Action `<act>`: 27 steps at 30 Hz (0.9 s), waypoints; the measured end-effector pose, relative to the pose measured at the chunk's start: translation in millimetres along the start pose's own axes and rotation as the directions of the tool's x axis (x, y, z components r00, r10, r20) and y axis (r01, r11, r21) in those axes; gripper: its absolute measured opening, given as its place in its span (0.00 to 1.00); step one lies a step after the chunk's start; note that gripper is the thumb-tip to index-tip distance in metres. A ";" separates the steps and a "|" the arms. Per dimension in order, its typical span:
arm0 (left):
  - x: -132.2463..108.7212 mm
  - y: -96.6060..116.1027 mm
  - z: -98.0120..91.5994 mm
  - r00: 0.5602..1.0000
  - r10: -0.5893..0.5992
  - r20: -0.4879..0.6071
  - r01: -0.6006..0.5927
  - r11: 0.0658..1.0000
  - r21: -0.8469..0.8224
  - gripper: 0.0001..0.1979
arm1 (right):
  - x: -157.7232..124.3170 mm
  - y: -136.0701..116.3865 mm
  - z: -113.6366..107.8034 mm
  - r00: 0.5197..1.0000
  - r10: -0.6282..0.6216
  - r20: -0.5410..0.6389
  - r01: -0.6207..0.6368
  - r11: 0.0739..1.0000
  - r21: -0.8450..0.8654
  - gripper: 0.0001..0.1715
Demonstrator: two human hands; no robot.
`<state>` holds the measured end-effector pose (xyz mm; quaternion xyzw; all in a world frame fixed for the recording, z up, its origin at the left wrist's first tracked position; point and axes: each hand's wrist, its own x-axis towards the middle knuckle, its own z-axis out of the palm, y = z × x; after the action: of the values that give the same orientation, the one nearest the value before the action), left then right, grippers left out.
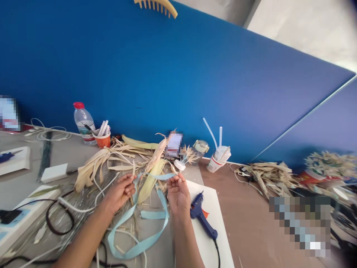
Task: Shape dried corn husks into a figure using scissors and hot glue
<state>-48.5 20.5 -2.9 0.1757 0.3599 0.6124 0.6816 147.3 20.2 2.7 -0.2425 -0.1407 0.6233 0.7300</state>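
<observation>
A light blue ribbon point(152, 242) runs between my two hands and hangs below them in a wide loop over the table. My left hand point(121, 191) is closed, its fingertips pinching the ribbon; a thin pale strip stands up at the fingertips, and whether it is held too I cannot tell. Palm up, my right hand point(179, 193) pinches the ribbon farther right. Behind and between the hands lie dried corn husks point(92, 167) and a greener husk point(152, 180). A blue hot glue gun point(202, 216) lies on a white sheet point(220, 230) to the right.
At the back stand a red-capped bottle point(85, 124), an orange cup of pens point(103, 140), a phone point(174, 144), a glass jar point(200, 148) and a paper cup with straws point(215, 162). A power strip point(25, 219) and cables lie left. More husks point(270, 173) lie right.
</observation>
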 end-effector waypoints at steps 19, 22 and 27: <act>-10.5 -20.1 20.6 0.995 0.055 0.086 -0.084 0.919 0.386 0.07 | -24.5 24.4 21.6 0.988 0.023 0.150 0.092 0.694 -0.714 0.10; -10.9 -21.5 22.3 0.995 0.035 0.090 -0.063 0.938 0.341 0.06 | -24.1 25.6 21.2 0.988 0.034 0.153 0.086 0.701 -0.708 0.10; -11.3 -20.6 23.3 0.996 0.027 0.088 -0.054 0.947 0.316 0.06 | -22.3 21.4 23.7 0.992 0.007 0.127 0.086 0.697 -0.712 0.10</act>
<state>-17.3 10.5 2.0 0.3157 0.4216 0.5524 0.6460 113.2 4.9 13.5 -0.4661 -0.4207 0.5171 0.5817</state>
